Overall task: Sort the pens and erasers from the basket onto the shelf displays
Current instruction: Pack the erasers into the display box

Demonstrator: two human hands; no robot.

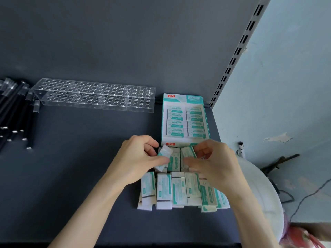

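— Entry one, hands?
— Listed as left hand (138,158), fingers curled, pinching a tilted eraser (163,152) in a white-and-teal sleeve. Then right hand (215,163), fingers bent round a second eraser (188,153), thumb on its near side.

— Position of both?
— Middle-right of the dark shelf (71,167), just near of the display box (180,98), over a few more erasers lying flat under the hands.

— Contents of that box?
— Boxed erasers (175,122), packed in two columns, sleeves facing up. Red logo on the far flap and on the near lip.

— Further stock outside it?
— Loose erasers (163,190), one row across the near part of the shelf, side by side, long edges touching or nearly so; right end hidden beneath the right wrist.

— Pen section?
— Clear pen rack (93,95) with rows of round holes, far left of the box, against the back panel. Black pens (16,113) with clear caps, lying flat at the far left edge, just beside the rack's left end.

— Surroundings?
— Slotted upright (238,51) at the shelf's right end; white round container (259,185) beyond it, partly covered by the right forearm; pale wall (286,86) behind.
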